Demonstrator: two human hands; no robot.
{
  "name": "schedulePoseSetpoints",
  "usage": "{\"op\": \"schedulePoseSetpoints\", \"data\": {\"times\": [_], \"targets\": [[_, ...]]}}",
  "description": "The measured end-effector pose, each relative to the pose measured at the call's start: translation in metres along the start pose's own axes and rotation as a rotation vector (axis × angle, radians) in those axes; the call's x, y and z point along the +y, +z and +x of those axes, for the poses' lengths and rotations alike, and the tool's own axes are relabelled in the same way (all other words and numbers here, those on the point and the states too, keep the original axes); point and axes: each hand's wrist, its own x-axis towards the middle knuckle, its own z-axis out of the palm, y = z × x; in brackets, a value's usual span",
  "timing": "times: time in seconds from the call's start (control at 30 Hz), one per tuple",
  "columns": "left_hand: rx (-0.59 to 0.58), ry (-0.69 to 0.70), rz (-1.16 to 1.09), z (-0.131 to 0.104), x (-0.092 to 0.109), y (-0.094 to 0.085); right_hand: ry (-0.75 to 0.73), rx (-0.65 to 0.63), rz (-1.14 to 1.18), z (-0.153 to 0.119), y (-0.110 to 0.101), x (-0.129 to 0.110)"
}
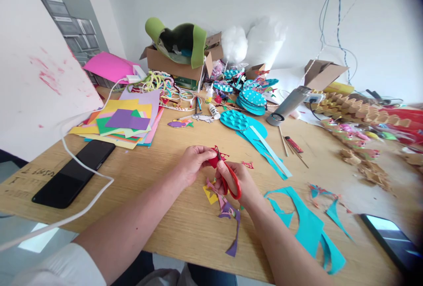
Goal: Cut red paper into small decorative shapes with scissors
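Note:
My left hand (192, 162) pinches a small piece of red paper (214, 161) between thumb and fingers above the table. In my right hand (238, 180) is a pair of scissors with red handles (234, 184); its blades meet the red paper. The exact cut line is too small to make out. Just beyond the hands lie thin red paper scraps (247, 165). Below them rest purple paper scraps (233, 224), pink strips and a yellow scrap (210, 194) with a cut-out shape. A purple paper fish (179, 124) lies further back.
Coloured paper sheets (128, 120) are stacked at the left, near a black phone (74, 173) and a white cable (86, 167). Blue offcuts (306, 222) spread at right, by another phone (393, 242). Behind stand glue bottles (214, 111), a metal cylinder (289, 105) and a cardboard box (175, 65).

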Motion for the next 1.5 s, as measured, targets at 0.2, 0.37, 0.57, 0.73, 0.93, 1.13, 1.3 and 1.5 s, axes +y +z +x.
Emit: {"op": "schedulePoseSetpoints", "data": {"times": [0.2, 0.37, 0.57, 0.73, 0.93, 1.13, 1.3, 1.5], "targets": [[0.004, -0.003, -0.002, 0.0, 0.0002, -0.0002, 0.022, 0.02, -0.013, -0.0013, 0.0003, -0.0001], [0.012, 0.003, -0.004, 0.0004, 0.0003, -0.001, 0.044, 0.027, -0.032, -0.0014, 0.0008, -0.0001], [-0.01, 0.015, 0.02, 0.0005, 0.0011, -0.0016, 0.051, 0.021, -0.007, -0.0013, 0.0004, -0.0006], [-0.017, 0.02, 0.041, 0.0007, 0.0025, -0.002, 0.059, 0.021, -0.013, -0.0013, 0.0002, 0.0], [-0.004, 0.028, 0.061, 0.0011, 0.0041, -0.004, 0.062, 0.008, -0.009, -0.0011, -0.0002, 0.0012], [-0.02, 0.038, 0.085, 0.0019, 0.0042, -0.0057, 0.056, 0.001, -0.006, -0.0014, -0.0012, 0.002], [-0.014, 0.034, 0.094, 0.0022, 0.0044, -0.0063, 0.054, -0.003, -0.031, -0.0013, -0.0016, 0.0015], [-0.01, 0.029, 0.095, 0.0018, 0.0055, -0.0059, 0.063, 0.01, -0.06, 0.0003, -0.0022, 0.0035]]}}
